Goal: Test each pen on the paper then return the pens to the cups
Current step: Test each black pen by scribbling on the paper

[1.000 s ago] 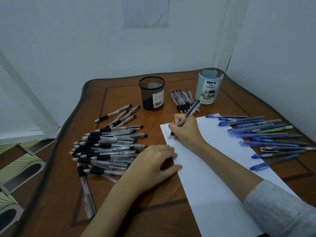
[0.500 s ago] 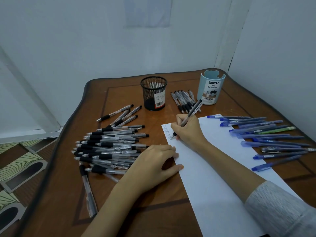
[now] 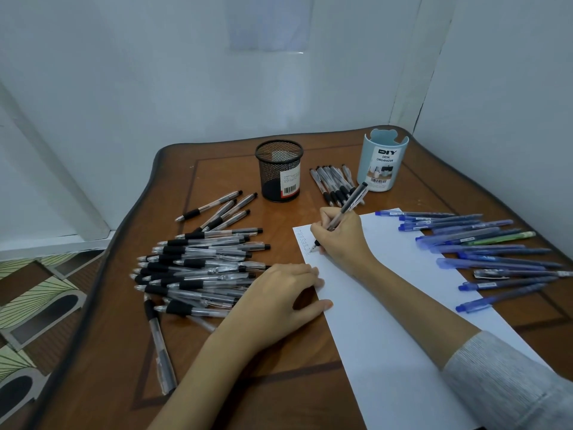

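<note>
pen in hand (image 3: 351,202): clear barrel with a dark grip. It is over the far left corner of the paper (image 3: 387,305), with its tip down on the sheet.
long axis: tilted, not upright. It runs from the tip, low and near-left, up to the button end, far-right.
pointing: the tip points at the sheet's left margin. The button end points towards the blue cup (image 3: 383,162) and overlaps its base in this view.
right hand (image 3: 341,237): fingers clamped on the lower barrel in a writing hold, with the heel of the hand on the sheet.
test marks (image 3: 303,240): a faint column along the left edge, just beside the tip. Too small to read.
left hand (image 3: 279,296): fingers loosely bent and holding nothing. The thumb and fingertips rest at the sheet's left edge.
step, judged: scribbling to test this pen. Neither cup appears to hold pens yet.
doing it well: use light, short strokes just below the last mark. The left hand should pin the edge so the sheet cannot creep. Check for ink before lifting.
black pile (image 3: 201,268): many dark-grip pens on the tabletop (image 3: 248,398), left of the sheet.
small group (image 3: 333,184): similar pens lying between the mesh cup (image 3: 279,172) and the blue cup.
blue pens (image 3: 483,243): spread across the sheet's right side.
</note>
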### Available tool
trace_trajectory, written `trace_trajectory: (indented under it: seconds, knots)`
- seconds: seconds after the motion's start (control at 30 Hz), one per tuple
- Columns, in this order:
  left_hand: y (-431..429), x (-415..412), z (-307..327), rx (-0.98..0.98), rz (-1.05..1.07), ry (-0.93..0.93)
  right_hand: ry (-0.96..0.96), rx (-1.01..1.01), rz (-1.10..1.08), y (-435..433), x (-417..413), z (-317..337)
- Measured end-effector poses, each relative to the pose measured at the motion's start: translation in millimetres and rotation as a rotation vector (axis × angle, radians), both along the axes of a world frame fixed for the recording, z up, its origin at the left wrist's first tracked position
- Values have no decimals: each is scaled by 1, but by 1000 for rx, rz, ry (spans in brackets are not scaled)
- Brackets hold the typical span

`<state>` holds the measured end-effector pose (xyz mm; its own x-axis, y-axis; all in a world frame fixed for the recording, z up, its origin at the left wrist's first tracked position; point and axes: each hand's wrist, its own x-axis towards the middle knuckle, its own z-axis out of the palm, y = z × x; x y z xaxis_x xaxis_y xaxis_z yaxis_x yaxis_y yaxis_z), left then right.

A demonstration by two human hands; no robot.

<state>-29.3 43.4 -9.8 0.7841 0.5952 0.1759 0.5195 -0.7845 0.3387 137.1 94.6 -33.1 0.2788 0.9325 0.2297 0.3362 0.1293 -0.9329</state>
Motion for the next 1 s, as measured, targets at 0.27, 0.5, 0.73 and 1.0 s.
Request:
trace_trajectory:
  seconds: [0.27,0.5,0.73,1.0]
  knots:
    - [0,0,0,0,9,5,434,-145,-12,-4,5,17]
    - [-1,-1,0,-6,8,10,308,-160,57,-5,7,16]
    - [0,-1,0,-8,12,13,288,-151,50,-1,6,14]
    - [0,-1,-1,-16,12,14,324,-177,61,-7,6,19]
